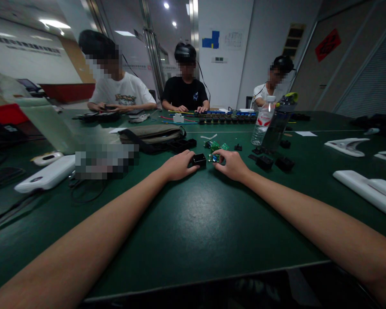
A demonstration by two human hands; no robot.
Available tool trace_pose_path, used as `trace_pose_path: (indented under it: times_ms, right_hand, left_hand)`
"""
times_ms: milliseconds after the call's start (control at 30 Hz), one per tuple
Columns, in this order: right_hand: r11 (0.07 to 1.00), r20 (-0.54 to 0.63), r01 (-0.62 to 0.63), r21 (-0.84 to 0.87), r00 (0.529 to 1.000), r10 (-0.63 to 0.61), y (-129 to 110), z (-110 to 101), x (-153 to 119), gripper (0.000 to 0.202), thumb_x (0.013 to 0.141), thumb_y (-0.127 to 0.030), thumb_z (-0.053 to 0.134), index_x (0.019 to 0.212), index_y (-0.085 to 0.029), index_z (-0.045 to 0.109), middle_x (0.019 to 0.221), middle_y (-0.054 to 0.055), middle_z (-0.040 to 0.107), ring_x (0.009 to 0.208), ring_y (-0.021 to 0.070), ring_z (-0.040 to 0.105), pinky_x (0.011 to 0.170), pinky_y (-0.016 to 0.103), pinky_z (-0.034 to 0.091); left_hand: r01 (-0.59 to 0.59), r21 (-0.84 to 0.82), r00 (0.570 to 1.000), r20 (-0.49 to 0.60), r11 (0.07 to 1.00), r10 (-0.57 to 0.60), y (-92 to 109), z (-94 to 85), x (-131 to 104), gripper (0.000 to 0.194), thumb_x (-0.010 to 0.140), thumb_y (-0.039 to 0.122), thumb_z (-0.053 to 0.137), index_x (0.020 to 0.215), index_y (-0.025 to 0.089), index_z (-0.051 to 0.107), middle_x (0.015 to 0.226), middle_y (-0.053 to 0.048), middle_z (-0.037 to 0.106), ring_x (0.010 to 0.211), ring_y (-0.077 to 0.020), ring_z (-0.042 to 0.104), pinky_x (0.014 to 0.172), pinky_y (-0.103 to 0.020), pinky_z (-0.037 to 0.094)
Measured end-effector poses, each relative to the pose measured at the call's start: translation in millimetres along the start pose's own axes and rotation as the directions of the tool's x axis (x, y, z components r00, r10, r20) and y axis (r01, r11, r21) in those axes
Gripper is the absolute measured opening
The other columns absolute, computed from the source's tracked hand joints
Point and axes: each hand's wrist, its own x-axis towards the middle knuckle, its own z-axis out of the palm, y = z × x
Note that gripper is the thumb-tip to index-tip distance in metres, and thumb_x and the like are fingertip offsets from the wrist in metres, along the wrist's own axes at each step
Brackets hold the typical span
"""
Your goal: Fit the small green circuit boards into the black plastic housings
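Left grip (181, 165): fingers and thumb partly spread, holding the left end of a black box (200, 160), low over the tabletop (180, 240).
Black box: I judge it light, stiff, perhaps slick; I'd hold its outer walls.
Right grip (232, 165): thumb and fingers nearly together, pinching a circuit board (214, 158) just right of the box.
Circuit board: probably light, rigid and fragile; I'd take bare edges, sparing the components.

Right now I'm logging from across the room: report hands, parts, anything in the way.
Left hand holding black box. Right hand holding circuit board. Water bottle standing beyond right hand, not between hands.
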Motion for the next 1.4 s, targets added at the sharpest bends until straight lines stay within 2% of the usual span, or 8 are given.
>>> trace_pose_path:
  times_ms: [367,567,733,933,1000,1133,1233,1400]
  right_hand:
    - [1.0,0.0,-0.003,0.005,1.0,0.003,-1,0,0,0.029,0.079,-0.018,0.069,0.107,-0.017,0.069,0.075,0.001,0.067,0.072,0.0161,0.063,0.071,0.027,0.042]
    - [1.0,0.002,0.005,0.014,1.0,-0.005,-1,0,0,0.029,0.079,-0.019,0.07,0.108,-0.017,0.069,0.075,0.0,0.067,0.07,0.0155,0.062,0.07,0.026,0.041]
    - [1.0,-0.002,0.008,0.015,1.0,-0.008,0,0,0,0.028,0.079,-0.019,0.07,0.107,-0.017,0.069,0.074,0.0,0.067,0.07,0.0155,0.062,0.069,0.026,0.041]
    - [0.999,-0.009,0.011,0.031,1.0,-0.011,0,1,0,0.028,0.078,-0.019,0.071,0.106,-0.017,0.069,0.073,0.0,0.067,0.068,0.015,0.061,0.069,0.026,0.04]
    - [0.999,-0.014,0.016,0.034,1.0,-0.015,0,1,0,0.028,0.078,-0.018,0.071,0.106,-0.018,0.069,0.072,-0.001,0.066,0.067,0.0147,0.06,0.068,0.026,0.04]
    - [0.999,-0.015,0.026,0.036,1.0,-0.025,-1,0,1,0.027,0.078,-0.018,0.071,0.105,-0.018,0.069,0.072,-0.001,0.067,0.067,0.0149,0.06,0.068,0.026,0.04]
    - [0.997,-0.001,0.058,0.044,0.998,-0.057,-1,1,1,0.028,0.077,-0.017,0.07,0.105,-0.017,0.069,0.074,0.0,0.067,0.068,0.0152,0.061,0.069,0.026,0.041]
    - [0.989,0.027,0.132,0.067,0.991,-0.134,1,2,-1,0.028,0.077,-0.018,0.072,0.104,-0.017,0.068,0.077,0.001,0.068,0.073,0.0166,0.062,0.072,0.027,0.043]
  left_hand:
    - [-0.001,0.006,1.0,0.011,1.0,0.001,1,-1.2,-1,0.039,0.09,0.049,0.049,0.112,0.017,0.056,0.112,-0.012,0.061,0.1,-0.0263,0.064,0.088,-0.038,0.052]
    - [-0.015,-0.026,1.0,0.002,1.0,0.015,1,-0.3,-2,0.046,0.091,0.049,0.049,0.126,0.02,0.052,0.119,-0.01,0.059,0.108,-0.0263,0.063,0.094,-0.038,0.051]
    - [-0.016,-0.03,1.0,-0.016,0.999,0.016,1,0.6,-3,0.051,0.09,0.039,0.049,0.137,0.021,0.044,0.129,-0.011,0.053,0.113,-0.027,0.062,0.098,-0.04,0.05]
    - [-0.056,-0.005,0.996,-0.074,0.998,0.055,-1,0.9,-4,0.051,0.088,0.034,0.049,0.137,0.019,0.046,0.127,-0.012,0.05,0.112,-0.0275,0.06,0.095,-0.042,0.053]
    - [-0.122,0.018,0.98,-0.159,0.992,0.123,0,-0.3,-4,0.05,0.086,0.032,0.052,0.134,0.018,0.048,0.127,-0.013,0.049,0.116,-0.0286,0.056,0.098,-0.044,0.051]
    - [-0.251,0.088,0.91,-0.318,0.964,0.266,6,-3.5,-4,0.045,0.087,0.03,0.055,0.13,0.015,0.052,0.125,-0.015,0.05,0.116,-0.0294,0.052,0.101,-0.046,0.048]
    - [-0.316,0.137,0.876,-0.338,0.939,0.344,16,-4.1,-4,0.046,0.09,0.035,0.055,0.131,0.015,0.05,0.124,-0.015,0.052,0.11,-0.0284,0.053,0.098,-0.046,0.048]
    - [-0.34,0.18,0.871,-0.309,0.923,0.381,26,-3.4,-3,0.04,0.094,0.042,0.052,0.124,0.016,0.054,0.114,-0.013,0.06,0.101,-0.026,0.056,0.087,-0.04,0.049]
